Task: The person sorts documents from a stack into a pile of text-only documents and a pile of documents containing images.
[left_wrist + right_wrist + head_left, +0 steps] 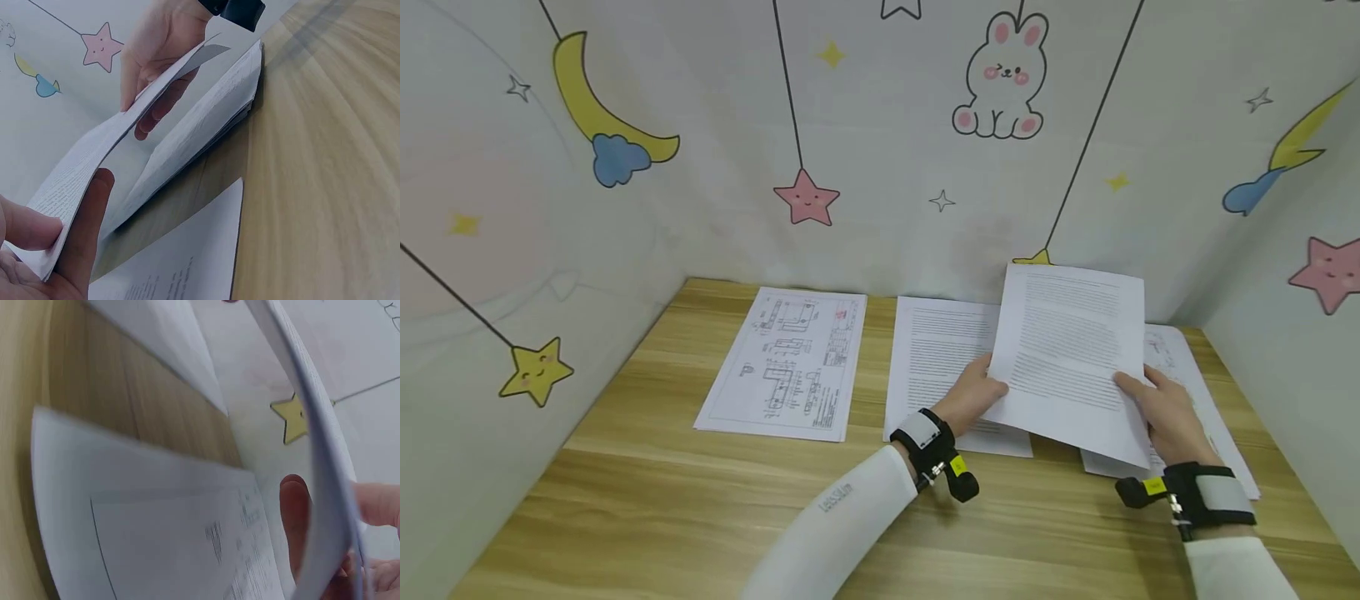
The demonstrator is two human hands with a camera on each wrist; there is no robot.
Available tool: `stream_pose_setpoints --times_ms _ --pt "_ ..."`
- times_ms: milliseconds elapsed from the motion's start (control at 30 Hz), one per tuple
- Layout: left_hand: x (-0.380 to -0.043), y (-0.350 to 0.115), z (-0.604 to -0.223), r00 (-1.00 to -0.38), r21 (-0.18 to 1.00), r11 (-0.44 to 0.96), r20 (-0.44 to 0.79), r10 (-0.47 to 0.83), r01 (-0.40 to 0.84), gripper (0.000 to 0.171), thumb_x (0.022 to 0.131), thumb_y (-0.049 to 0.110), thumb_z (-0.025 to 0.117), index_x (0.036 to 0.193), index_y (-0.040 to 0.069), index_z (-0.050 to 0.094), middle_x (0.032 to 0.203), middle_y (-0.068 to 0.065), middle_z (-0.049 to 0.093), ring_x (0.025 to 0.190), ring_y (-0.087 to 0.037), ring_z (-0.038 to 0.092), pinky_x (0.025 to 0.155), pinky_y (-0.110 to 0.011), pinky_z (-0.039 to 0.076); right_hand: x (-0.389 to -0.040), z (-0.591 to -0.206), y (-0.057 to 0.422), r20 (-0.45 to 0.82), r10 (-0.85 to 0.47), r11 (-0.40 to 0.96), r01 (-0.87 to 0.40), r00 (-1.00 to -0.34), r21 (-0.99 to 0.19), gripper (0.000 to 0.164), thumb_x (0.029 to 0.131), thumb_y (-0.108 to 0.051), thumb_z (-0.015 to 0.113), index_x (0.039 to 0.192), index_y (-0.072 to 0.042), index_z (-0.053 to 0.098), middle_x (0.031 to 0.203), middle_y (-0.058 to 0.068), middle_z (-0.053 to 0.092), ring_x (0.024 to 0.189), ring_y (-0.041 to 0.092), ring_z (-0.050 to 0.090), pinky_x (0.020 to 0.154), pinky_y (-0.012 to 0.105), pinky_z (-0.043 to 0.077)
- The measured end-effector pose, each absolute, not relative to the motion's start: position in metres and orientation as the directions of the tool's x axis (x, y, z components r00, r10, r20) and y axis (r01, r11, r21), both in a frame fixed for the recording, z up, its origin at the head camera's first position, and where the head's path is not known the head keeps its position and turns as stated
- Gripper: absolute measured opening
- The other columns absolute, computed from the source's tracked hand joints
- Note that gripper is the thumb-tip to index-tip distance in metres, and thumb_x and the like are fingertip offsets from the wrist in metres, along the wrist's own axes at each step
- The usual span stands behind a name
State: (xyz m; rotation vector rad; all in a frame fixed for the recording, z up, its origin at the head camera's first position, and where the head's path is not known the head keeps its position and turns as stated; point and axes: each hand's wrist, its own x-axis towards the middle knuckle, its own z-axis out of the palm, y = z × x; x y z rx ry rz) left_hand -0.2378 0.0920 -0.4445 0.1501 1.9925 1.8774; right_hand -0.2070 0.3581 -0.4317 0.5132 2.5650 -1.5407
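Observation:
A thin sheaf of printed text sheets [1067, 350] is held up off the table, tilted toward the head camera. My left hand [972, 394] pinches its lower left edge, thumb on the printed face and fingers behind, as the left wrist view shows. On the opposite edge my right hand [1168, 412] grips the sheaf, thumb in front. Below and left of it lies a text page stack [940, 358], partly covered by the left hand and the sheaf. Under the right hand rests a stack of drawing sheets [169, 525], mostly hidden in the head view.
Another stack of technical drawings [790, 367] lies at the left on the wooden table [647, 500]. A white curtain [880, 125] printed with stars, a moon and a rabbit closes off the back and sides. Each wrist carries a strapped camera [961, 479].

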Motion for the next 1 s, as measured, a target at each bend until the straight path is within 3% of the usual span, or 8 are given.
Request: stream_pose_setpoints --times_ms 133,300,600,700,833,1000 --pt "-0.24 0.074 -0.44 -0.926 0.982 0.113 -0.183 0.33 -0.154 0.061 0.093 0.003 0.05 0.151 0.013 0.038 0.15 -0.006 0.051 0.142 -0.024 0.044 0.119 -0.045 0.034 -0.212 -0.432 0.337 -0.251 0.287 0.323 0.34 -0.925 -0.883 0.075 0.101 -0.045 0.049 0.16 -0.011 0.016 0.138 0.009 0.049 0.094 -0.001 0.056 0.071 0.016 0.051" --pt "-0.237 0.051 -0.433 -0.936 0.989 0.087 -0.139 0.323 -0.117 0.054 0.097 0.009 0.048 0.151 0.012 0.039 0.145 -0.007 0.054 0.134 -0.022 0.051 0.115 -0.046 0.039 -0.218 -0.426 0.309 -0.235 0.367 0.271 0.345 -0.9 -0.899 0.068 0.101 -0.04 0.051 0.159 -0.017 0.022 0.147 0.012 0.046 0.098 0.003 0.056 0.069 0.011 0.049" --pt "-0.238 0.012 -0.427 -0.952 0.992 0.069 -0.125 0.28 -0.11 0.05 0.102 0.02 0.048 0.15 0.013 0.038 0.138 -0.007 0.058 0.126 -0.02 0.054 0.113 -0.045 0.039 -0.223 -0.422 0.274 -0.151 0.273 0.32 0.238 -0.95 -0.917 0.065 0.103 -0.039 0.049 0.159 -0.018 0.022 0.137 0.012 0.056 0.085 -0.005 0.064 0.072 0.017 0.056" --pt "-0.239 0.0 -0.428 -0.955 0.991 0.061 -0.134 0.266 -0.122 0.047 0.102 0.021 0.048 0.148 0.013 0.041 0.13 -0.007 0.061 0.116 -0.02 0.057 0.105 -0.041 0.045 -0.223 -0.422 0.263 -0.138 0.237 0.337 0.214 -0.962 -0.917 0.064 0.104 -0.035 0.048 0.159 -0.016 0.022 0.139 0.017 0.056 0.085 -0.004 0.064 0.071 0.019 0.056" --pt "-0.242 -0.015 -0.432 -0.953 0.985 0.069 -0.17 0.251 -0.157 0.044 0.102 0.021 0.049 0.145 0.014 0.044 0.124 -0.008 0.064 0.107 -0.02 0.061 0.093 -0.036 0.049 -0.227 -0.427 0.25 -0.148 0.202 0.378 0.216 -0.968 -0.9 0.06 0.105 -0.032 0.047 0.158 -0.016 0.023 0.136 0.02 0.057 0.088 0.004 0.066 0.07 0.021 0.056" --pt "-0.245 -0.029 -0.44 -0.949 0.974 0.115 -0.217 0.227 -0.195 0.047 0.1 0.019 0.05 0.146 0.012 0.044 0.129 -0.01 0.062 0.112 -0.021 0.059 0.096 -0.038 0.048 -0.233 -0.433 0.238 -0.202 0.178 0.434 0.261 -0.963 -0.862 0.06 0.105 -0.026 0.044 0.159 -0.014 0.021 0.141 0.021 0.052 0.108 0.023 0.063 0.077 0.026 0.053"
